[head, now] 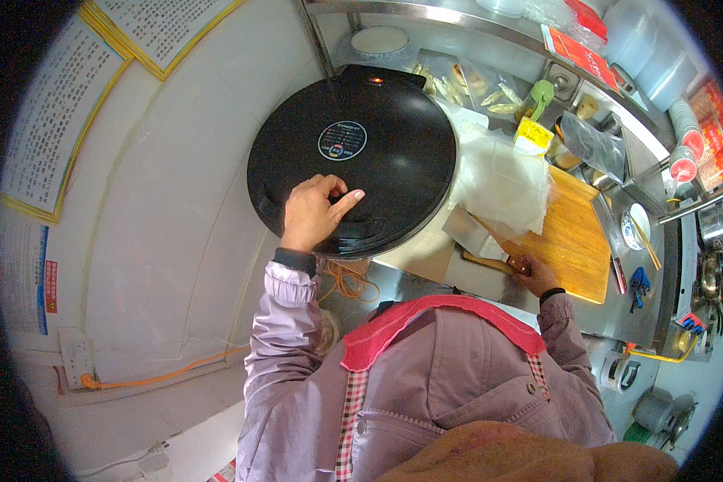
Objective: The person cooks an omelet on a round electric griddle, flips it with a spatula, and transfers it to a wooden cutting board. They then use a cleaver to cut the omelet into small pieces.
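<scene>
My left hand (314,211) is over the front of the round black lid of an electric griddle (397,162). Its fingers curl, the thumb stands apart from them, and nothing shows between them. A small orange light glows at the griddle's back. On the right, my right hand (536,276) grips the riveted handle of a metal spatula (471,231), whose wide blade points toward the griddle. Just in front of the blade lies a wooden handle (485,261), its far end hidden near my hand. Thin translucent sheets (506,175) overlap the wooden cutting board (572,241).
A knife (608,235) lies along the board's right edge, beside a patterned bowl (635,223) with chopsticks (647,244). Behind are a yellow packet (532,137) and a green-topped bottle (539,99). A steel shelf (446,13) crosses above; an orange cord (349,283) hangs below.
</scene>
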